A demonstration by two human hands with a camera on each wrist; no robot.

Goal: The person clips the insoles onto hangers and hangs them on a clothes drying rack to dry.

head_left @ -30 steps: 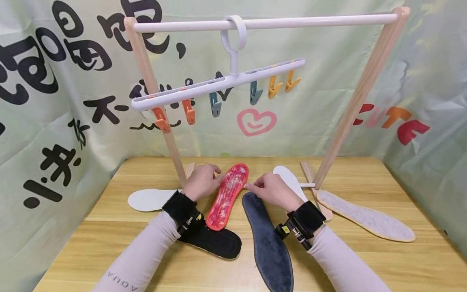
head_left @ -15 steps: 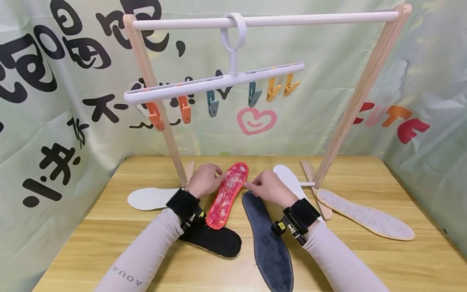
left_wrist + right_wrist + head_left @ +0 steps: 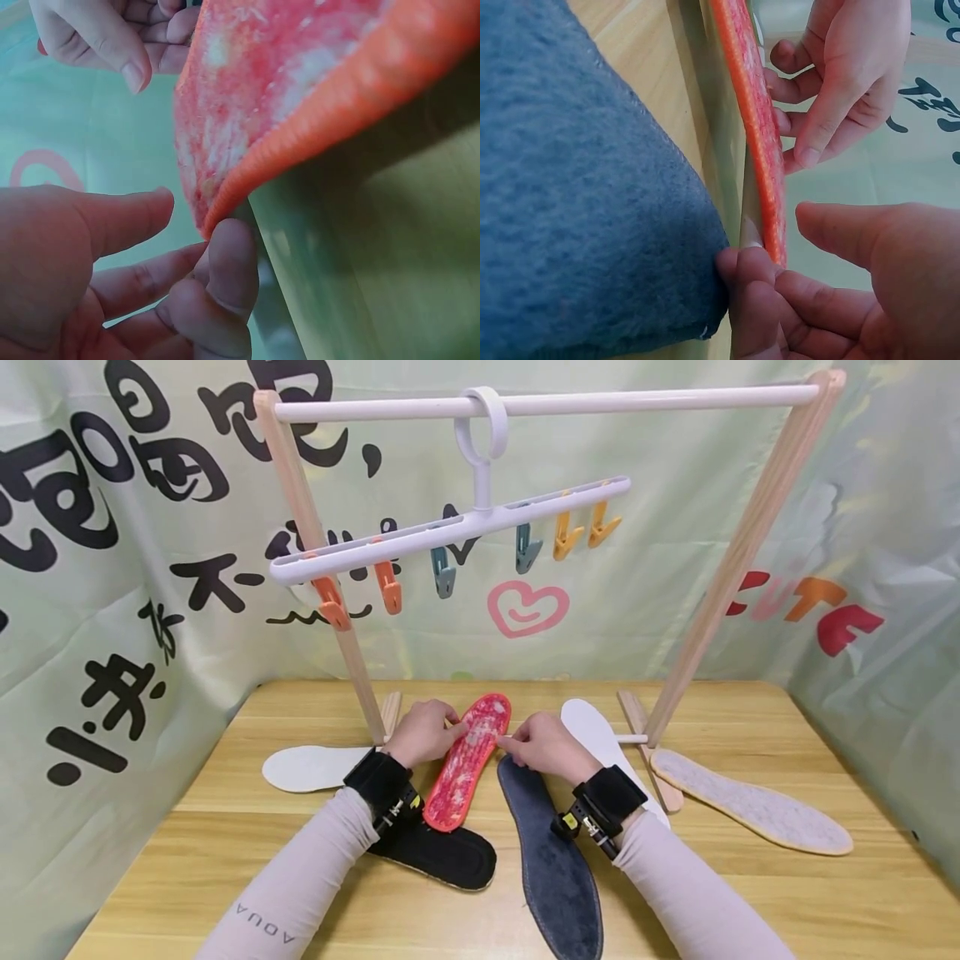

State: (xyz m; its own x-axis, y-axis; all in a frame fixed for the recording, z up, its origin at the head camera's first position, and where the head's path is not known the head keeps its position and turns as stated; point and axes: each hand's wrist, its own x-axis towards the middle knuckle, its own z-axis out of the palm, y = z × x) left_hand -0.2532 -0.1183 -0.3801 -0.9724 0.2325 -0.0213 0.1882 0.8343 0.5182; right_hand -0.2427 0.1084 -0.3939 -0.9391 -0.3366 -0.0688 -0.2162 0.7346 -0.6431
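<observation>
A red-and-white fuzzy insole [image 3: 468, 764] with an orange-red rim lies at an angle mid-table, its near end overlapping a black insole [image 3: 450, 858]. At its left edge is my left hand [image 3: 422, 735]; in the left wrist view the fingertips [image 3: 232, 262] reach the rim from below and the thumb stands apart. On the other side, my right hand [image 3: 553, 747] has its fingertips [image 3: 754, 266] close at the rim, its thumb raised away. Under the right hand's fingers is the tip of a dark blue-grey insole [image 3: 551, 860].
Over the table stands a wooden rack with a white bar [image 3: 660, 399]. From it hangs a white clip hanger [image 3: 450, 533] with orange, teal and yellow clips. White insoles [image 3: 307, 769] [image 3: 596, 727] lie left and right of the hands; a grey insole [image 3: 753, 802] lies far right.
My right hand has shifted slightly left to the red insole's edge, and my left hand slightly right. The hanger has swung a little back and forth. The insoles have stayed put.
</observation>
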